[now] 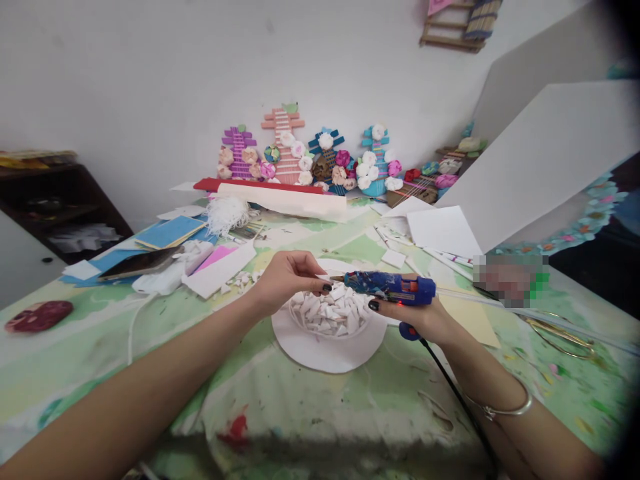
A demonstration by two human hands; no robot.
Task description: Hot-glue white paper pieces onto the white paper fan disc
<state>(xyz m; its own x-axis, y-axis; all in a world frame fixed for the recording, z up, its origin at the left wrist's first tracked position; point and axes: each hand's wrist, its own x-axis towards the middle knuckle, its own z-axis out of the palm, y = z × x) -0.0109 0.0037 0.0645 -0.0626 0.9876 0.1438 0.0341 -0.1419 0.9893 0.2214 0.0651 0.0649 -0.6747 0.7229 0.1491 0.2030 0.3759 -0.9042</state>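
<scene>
My right hand (pixel 425 317) grips a blue hot glue gun (pixel 390 287), a small red light showing on it and a black cord trailing toward me. Its nozzle points left at the fingertips of my left hand (pixel 290 280), which are pinched on a small white piece, mostly hidden. Below both hands is a round white hat-like form (pixel 320 353) with a wide flat brim. Many small angular white pieces (pixel 333 313) cover its raised middle; I cannot tell which are stuck down.
Loose white chips (pixel 243 281) lie left of the brim, near a white power strip (pixel 163 270) and blue sheets (pixel 170 231). Golden scissors (pixel 563 337) rest at the right. Decorated yarn-strung instruments (pixel 285 147) lean on the wall behind a red and cream roll (pixel 285 197).
</scene>
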